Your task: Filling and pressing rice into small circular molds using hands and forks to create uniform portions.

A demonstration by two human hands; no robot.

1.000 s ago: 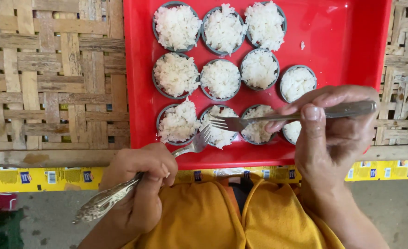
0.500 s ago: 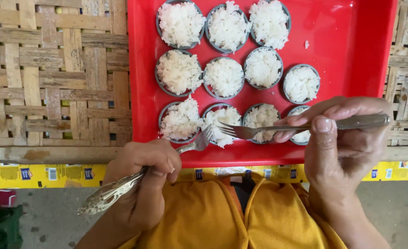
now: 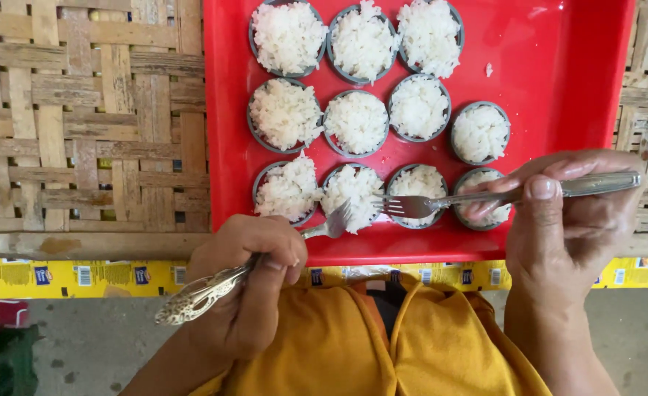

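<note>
- The left hand (image 3: 254,293) held a fork (image 3: 247,275) with a fancy handle. Its fingers were wrapped tight round that handle.
- The tip of this fork touched the rice in the second cup (image 3: 353,196) of the near row.
- The right hand (image 3: 566,220) held a plain fork (image 3: 485,196). The thumb and fingers pinched its handle tight.
- The plain fork lay flat, and its prongs pointed left, over the third cup (image 3: 421,192) of the near row.
- The two fork tips were near each other but not touching.
- The cups sat on a red tray (image 3: 558,66). There were eleven small round cups, each heaped with white rice.
- The fourth near cup (image 3: 485,202) was partly hidden behind the right fingers.
- The tray sat on a woven bench (image 3: 89,117), close to its near edge.
- A yellow cloth (image 3: 353,345) covered the person's lap under the hands.
- The step looked like fixing the rice in the near row with both forks, one cup at a time.
- It was likely the rice in the second cup was being pressed or fluffed.
- The next move would call for small, soft pokes, so no rice fell on the tray.
- The little cups could tip easily, so the forks should not push hard sideways.
- One bit of rice (image 3: 489,70) already lay loose on the tray.
</note>
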